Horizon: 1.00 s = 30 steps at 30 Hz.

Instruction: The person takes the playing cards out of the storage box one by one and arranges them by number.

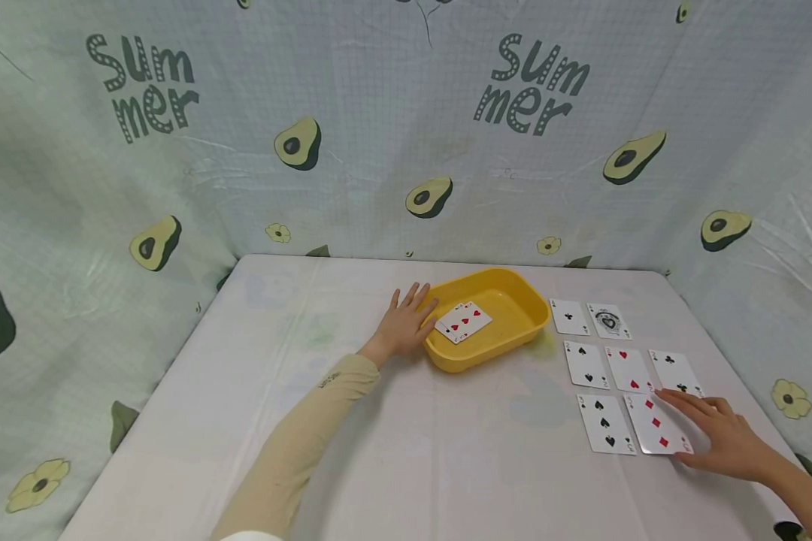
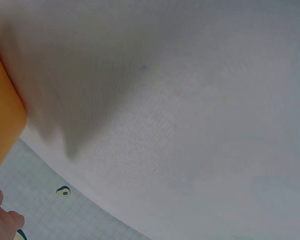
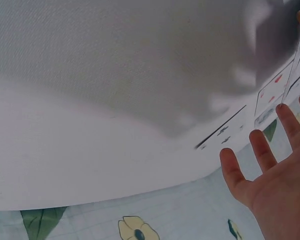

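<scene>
White table (image 1: 406, 451) carries the yellow plastic tray (image 1: 514, 289), already holding a few face-up cards (image 1: 464, 321), and to its right seven loose cards in rows; the four of diamonds (image 1: 656, 425) lies nearest me, at the right of the front row. That card looks thin, light, slick and flat to the cloth, so I judge it best slid or lifted by a long edge. My right hand (image 1: 724, 439) rests open, fingers straight across it; my left hand (image 1: 406, 323) lies open, fingertips touching the tray's left rim

A makeshift recording booth, not a lived-in room: a white table (image 1: 406, 466) stands boxed in on three sides by hung cloth (image 1: 379, 113) printed with avocados and "Summer".
</scene>
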{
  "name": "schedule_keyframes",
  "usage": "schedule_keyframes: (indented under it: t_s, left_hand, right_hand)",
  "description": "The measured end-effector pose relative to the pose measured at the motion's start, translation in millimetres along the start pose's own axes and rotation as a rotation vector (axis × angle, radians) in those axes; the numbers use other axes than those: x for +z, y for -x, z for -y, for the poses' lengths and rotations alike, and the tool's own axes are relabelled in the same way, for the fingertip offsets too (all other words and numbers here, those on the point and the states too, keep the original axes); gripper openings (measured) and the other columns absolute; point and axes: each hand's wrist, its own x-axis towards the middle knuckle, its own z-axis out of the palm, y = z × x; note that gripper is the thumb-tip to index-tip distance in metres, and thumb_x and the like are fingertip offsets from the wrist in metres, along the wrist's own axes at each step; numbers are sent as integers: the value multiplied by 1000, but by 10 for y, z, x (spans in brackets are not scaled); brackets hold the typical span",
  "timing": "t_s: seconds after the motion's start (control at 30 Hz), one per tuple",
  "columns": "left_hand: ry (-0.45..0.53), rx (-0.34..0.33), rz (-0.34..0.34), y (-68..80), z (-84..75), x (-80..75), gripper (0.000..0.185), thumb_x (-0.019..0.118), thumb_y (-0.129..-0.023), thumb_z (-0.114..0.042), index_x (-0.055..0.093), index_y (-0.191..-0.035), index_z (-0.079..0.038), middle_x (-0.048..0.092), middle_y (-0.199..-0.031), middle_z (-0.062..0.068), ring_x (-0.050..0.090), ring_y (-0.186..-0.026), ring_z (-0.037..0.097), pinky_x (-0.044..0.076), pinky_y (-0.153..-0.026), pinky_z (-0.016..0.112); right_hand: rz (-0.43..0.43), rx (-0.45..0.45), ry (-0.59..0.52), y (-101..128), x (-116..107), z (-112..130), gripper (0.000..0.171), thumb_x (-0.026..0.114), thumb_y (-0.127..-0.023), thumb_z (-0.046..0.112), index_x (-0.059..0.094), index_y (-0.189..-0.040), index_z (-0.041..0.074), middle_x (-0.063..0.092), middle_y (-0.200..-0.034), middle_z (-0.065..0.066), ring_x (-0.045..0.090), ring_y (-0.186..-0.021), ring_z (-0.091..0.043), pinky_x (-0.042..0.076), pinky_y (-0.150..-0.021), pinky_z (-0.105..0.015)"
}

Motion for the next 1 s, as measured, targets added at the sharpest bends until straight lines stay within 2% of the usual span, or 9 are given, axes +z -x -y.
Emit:
schedule_keyframes:
  t_s: [0.33,0.57,1.0]
  left_hand:
    - [-6,1,8,3,-2,-12,49,28,-96,-37,29,-141,-17,13,-151,7,7,-140,26,8,-111,51]
    - [-13,-1,8,4,-6,-23,49,27,-96,-37,29,-140,-17,14,-151,7,7,-140,26,9,-111,52]
    - [-6,-6,13,-3,-8,-21,49,29,-96,-36,30,-140,-17,13,-151,7,7,-140,26,9,-111,51]
  right_hand:
    - [53,13,-13,7,66,-67,95,78,-58,32,28,-139,26,44,-125,-20,31,-102,-37,35,-67,-57]
    - [39,-4,-18,8,99,-106,92,77,-60,34,29,-138,27,42,-129,-17,32,-103,-36,35,-67,-60]
    - [82,21,-5,-12,108,-109,96,77,-58,35,27,-139,27,44,-125,-20,31,-103,-38,35,-68,-59]
